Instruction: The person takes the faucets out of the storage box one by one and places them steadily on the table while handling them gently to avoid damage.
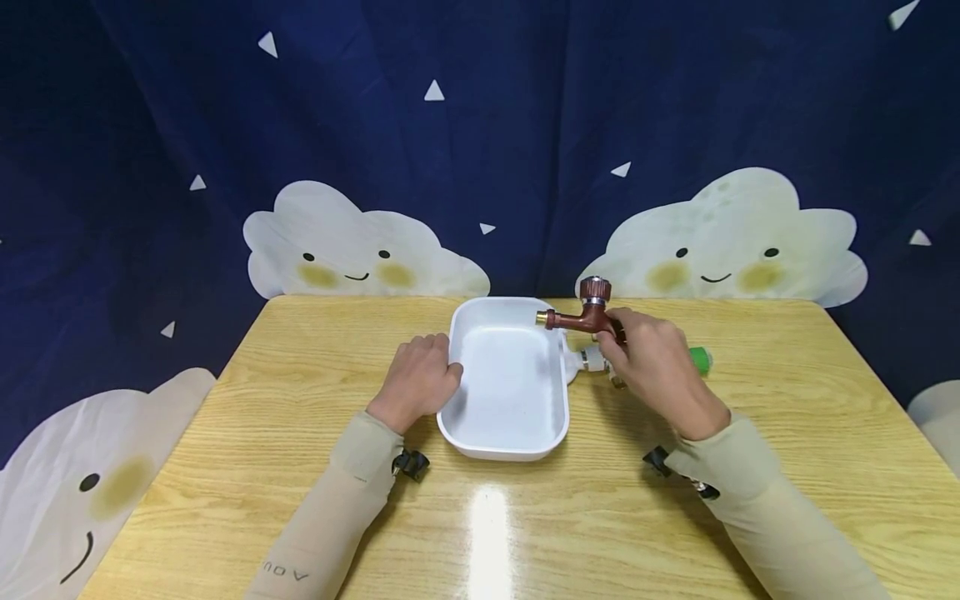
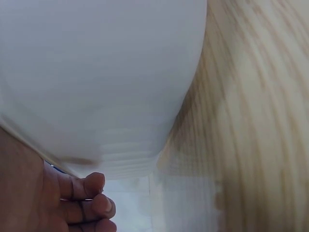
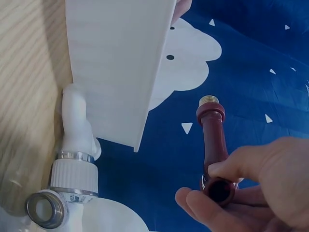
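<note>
My right hand [image 1: 654, 357] holds a dark red tap [image 1: 583, 322] above the table. Its thumb and fingers pinch the body, whose dark round opening faces the camera in the right wrist view, next to the thumb [image 3: 229, 167]. The brass threaded end [image 3: 209, 99] points left over the basin's right rim in the head view, and a ribbed, chrome-topped knob [image 1: 595, 289] stands upright. At the left rim of a white rectangular basin [image 1: 504, 454], my left hand [image 1: 420, 377] grips the edge. In the left wrist view its curled fingers [image 2: 91, 208] lie against the outer wall.
On the table right of the basin lies a white tap [image 3: 75, 174] with a metal-ringed opening [image 3: 46, 210], partly under my right hand in the head view. A green piece [image 1: 701, 360] shows beyond that hand. A dark blue curtain [image 1: 517, 125] hangs behind the wooden table [image 1: 300, 367].
</note>
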`<action>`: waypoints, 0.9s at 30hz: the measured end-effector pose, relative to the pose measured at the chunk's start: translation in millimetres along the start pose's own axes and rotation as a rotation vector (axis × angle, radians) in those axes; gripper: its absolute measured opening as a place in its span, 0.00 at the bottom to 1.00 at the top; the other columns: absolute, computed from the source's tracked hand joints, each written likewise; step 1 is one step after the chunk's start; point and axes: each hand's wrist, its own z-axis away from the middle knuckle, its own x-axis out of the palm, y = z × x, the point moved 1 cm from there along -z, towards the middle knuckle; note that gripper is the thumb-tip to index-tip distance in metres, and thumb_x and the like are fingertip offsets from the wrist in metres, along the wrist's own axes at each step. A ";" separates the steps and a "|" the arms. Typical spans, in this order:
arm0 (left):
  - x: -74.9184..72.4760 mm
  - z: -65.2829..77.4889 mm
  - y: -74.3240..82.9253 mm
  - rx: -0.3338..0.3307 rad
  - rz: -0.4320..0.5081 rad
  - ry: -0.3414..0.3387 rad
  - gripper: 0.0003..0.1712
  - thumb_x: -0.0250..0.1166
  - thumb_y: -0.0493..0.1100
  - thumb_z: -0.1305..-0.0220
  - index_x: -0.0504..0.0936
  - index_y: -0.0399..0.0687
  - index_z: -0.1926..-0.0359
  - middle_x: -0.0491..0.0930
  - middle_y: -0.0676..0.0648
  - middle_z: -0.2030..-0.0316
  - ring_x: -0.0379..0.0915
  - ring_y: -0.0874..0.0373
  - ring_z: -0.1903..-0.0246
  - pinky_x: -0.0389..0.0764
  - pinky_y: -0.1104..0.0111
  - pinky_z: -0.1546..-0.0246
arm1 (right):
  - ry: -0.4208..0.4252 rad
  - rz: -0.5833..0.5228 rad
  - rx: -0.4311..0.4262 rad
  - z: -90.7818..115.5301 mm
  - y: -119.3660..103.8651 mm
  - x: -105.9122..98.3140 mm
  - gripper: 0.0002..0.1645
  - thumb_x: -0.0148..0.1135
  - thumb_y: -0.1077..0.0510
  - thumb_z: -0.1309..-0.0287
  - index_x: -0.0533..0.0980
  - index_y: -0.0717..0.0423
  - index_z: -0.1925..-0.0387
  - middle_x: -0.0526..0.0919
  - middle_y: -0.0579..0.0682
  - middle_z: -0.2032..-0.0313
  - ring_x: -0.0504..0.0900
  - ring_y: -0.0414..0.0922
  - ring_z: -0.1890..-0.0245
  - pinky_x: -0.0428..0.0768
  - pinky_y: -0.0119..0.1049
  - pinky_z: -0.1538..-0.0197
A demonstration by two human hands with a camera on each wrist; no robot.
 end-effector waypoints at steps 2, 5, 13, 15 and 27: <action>0.2 0.2 0.0 -0.001 0.001 -0.003 0.17 0.49 0.48 0.29 0.75 0.38 0.57 0.75 0.44 0.67 0.69 0.48 0.64 0.70 0.58 0.56 | 0.006 0.005 -0.001 -0.1 0.9 -1.0 0.07 0.61 0.63 0.36 0.80 0.65 0.63 0.79 0.55 0.78 0.70 0.44 0.82 0.64 0.33 0.78; 0.5 0.2 -0.1 0.001 0.000 -0.001 0.17 0.49 0.48 0.29 0.75 0.38 0.57 0.75 0.44 0.67 0.69 0.48 0.64 0.70 0.58 0.56 | 0.014 0.014 -0.001 -0.4 2.3 -3.1 0.08 0.62 0.62 0.35 0.80 0.66 0.63 0.79 0.55 0.78 0.69 0.44 0.82 0.63 0.33 0.78; 1.5 -0.2 -1.1 0.007 0.006 0.006 0.17 0.48 0.48 0.29 0.75 0.38 0.57 0.75 0.44 0.67 0.69 0.47 0.64 0.71 0.57 0.55 | 0.029 0.034 0.009 -1.3 8.9 -6.4 0.07 0.61 0.62 0.37 0.79 0.65 0.64 0.76 0.54 0.80 0.68 0.45 0.83 0.62 0.36 0.78; 1.5 -0.2 -1.2 0.008 0.010 0.009 0.17 0.48 0.47 0.29 0.75 0.38 0.58 0.75 0.44 0.67 0.69 0.47 0.64 0.71 0.57 0.55 | 0.025 0.035 0.014 -1.2 10.0 -6.9 0.08 0.61 0.62 0.37 0.79 0.65 0.62 0.78 0.54 0.79 0.69 0.46 0.82 0.64 0.36 0.78; 2.4 -1.7 -1.6 -0.002 0.027 0.008 0.17 0.49 0.48 0.29 0.76 0.38 0.57 0.75 0.44 0.68 0.69 0.48 0.64 0.71 0.57 0.55 | -0.001 0.038 0.048 -1.6 13.9 -8.3 0.10 0.60 0.61 0.36 0.79 0.66 0.60 0.78 0.55 0.79 0.70 0.45 0.83 0.64 0.36 0.78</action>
